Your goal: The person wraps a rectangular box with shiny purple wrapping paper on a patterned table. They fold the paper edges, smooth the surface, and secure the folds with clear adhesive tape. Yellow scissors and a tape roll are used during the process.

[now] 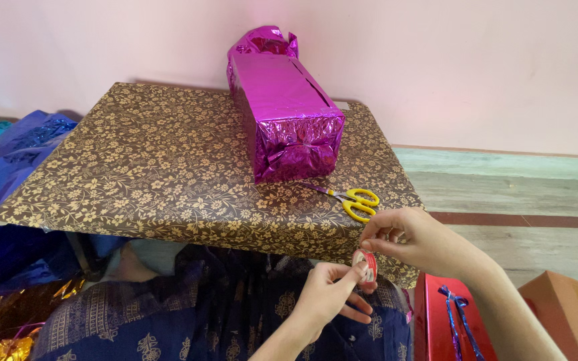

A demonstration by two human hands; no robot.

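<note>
Floral-patterned tabletop (168, 167) lies beyond my hands; left hand (326, 297) and right hand (413, 237) both pinch a small tape roll (364, 262) between them. Light, stiff, sticky; best held by its rim.

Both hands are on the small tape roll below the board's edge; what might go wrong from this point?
1. The yellow-handled scissors lie close to the brown floral board's near edge; a bump from the right hand might knock them off.
2. The shiny magenta foil-wrapped box has loose, crinkled ends that may unfold while untaped.
3. The small red-and-white tape roll, pinched by the left hand, could slip into the lap.
</note>
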